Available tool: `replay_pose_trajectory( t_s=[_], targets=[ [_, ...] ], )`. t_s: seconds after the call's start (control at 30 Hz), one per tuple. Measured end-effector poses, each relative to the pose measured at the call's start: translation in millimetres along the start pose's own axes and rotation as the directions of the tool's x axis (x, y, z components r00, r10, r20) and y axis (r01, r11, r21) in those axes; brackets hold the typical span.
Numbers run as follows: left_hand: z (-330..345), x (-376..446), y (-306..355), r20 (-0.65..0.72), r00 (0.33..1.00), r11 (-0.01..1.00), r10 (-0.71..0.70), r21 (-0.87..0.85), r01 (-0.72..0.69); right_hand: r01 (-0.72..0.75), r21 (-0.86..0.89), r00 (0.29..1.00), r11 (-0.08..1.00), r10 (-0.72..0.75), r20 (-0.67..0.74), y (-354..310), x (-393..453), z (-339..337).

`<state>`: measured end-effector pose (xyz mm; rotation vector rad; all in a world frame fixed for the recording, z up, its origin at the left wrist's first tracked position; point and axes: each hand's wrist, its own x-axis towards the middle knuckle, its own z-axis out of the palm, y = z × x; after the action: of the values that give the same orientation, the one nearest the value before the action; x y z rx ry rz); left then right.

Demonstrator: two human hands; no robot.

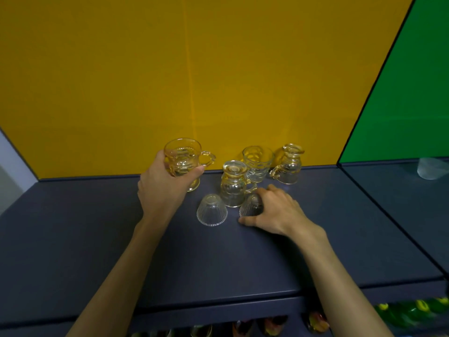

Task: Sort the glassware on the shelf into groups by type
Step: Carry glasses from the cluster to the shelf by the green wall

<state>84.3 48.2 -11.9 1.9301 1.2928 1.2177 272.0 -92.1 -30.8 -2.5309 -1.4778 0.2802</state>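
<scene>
Several clear glasses stand on a dark grey shelf (97, 239). My left hand (162, 188) grips an upright footed glass mug (184, 159) with its handle to the right. My right hand (274, 210) holds a small ribbed glass (251, 206) that stands upside down. A second ribbed glass (211, 210) stands upside down to its left, untouched. Behind them is an upside-down handled mug (233, 184). An upright tumbler (257, 162) and another upside-down handled mug (289, 165) stand by the yellow back wall.
The yellow back wall (170, 81) closes the shelf behind, a green panel (401, 105) lies beyond a divider at the right. A frosted cup (431, 168) stands in the right-hand bay. Colourful objects (315, 322) show on a lower shelf below the front edge.
</scene>
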Motion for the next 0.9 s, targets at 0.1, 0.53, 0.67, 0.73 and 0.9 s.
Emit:
replay_pose_trajectory(
  t_s=[0.1, 0.53, 0.67, 0.73, 0.9],
  targets=[
    [-4, -5, 6, 0.001, 1.000, 1.000, 0.011, -0.012, -0.011, 0.004, 0.027, 1.000, 1.000, -0.004, 0.003, 2, 3, 2],
    [-11, -18, 7, 0.020, 1.000, 1.000, 0.000, -0.023, 0.001, 0.064, 0.648, 0.991, 0.759, 0.027, -0.129, 3, -6, -14],
    [-15, -21, 10, 0.031, 1.000, 1.000, -0.003, -0.024, 0.003, 0.047, 0.906, 0.995, 0.422, 0.064, -0.081, -2, -2, -10],
    [-18, -21, 11, 0.034, 0.999, 1.000, 0.003, -0.020, -0.002, 0.047, 0.935, 0.995, 0.350, 0.070, -0.076, -6, -3, -11],
    [-26, -20, 11, 0.032, 0.999, 1.000, 0.017, 0.000, -0.017, 0.068, 0.959, 0.997, 0.274, 0.014, -0.075, -16, 1, -14]
  ],
)
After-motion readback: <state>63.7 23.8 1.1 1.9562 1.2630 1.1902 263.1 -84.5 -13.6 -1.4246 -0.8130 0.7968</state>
